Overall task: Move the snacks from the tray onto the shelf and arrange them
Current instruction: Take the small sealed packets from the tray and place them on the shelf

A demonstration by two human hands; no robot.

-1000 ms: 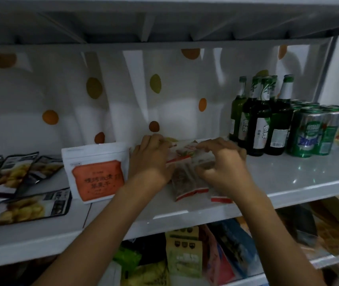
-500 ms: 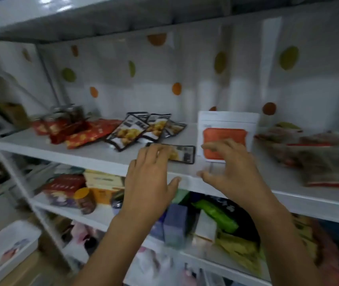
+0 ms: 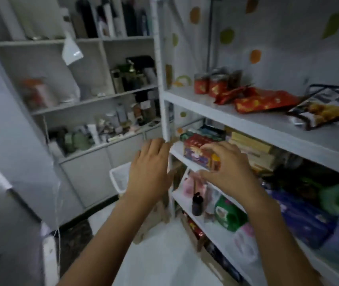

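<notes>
Red snack packets (image 3: 265, 101) are lying on the white shelf (image 3: 247, 120), just beside the jars (image 3: 210, 84); black-and-yellow packets (image 3: 327, 108) are lying further right. Left grip (image 3: 150, 172) is hovering released, fingers straight. Right grip (image 3: 226, 170) is hovering loosely curled, grasping nothing. White tray (image 3: 119, 178) is sitting below, partly hidden behind the left grip.

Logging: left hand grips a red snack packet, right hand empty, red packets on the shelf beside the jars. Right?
No: the head view shows the left hand empty, fingers spread. Right hand empty, red packets on the shelf beside the jars: correct.
</notes>
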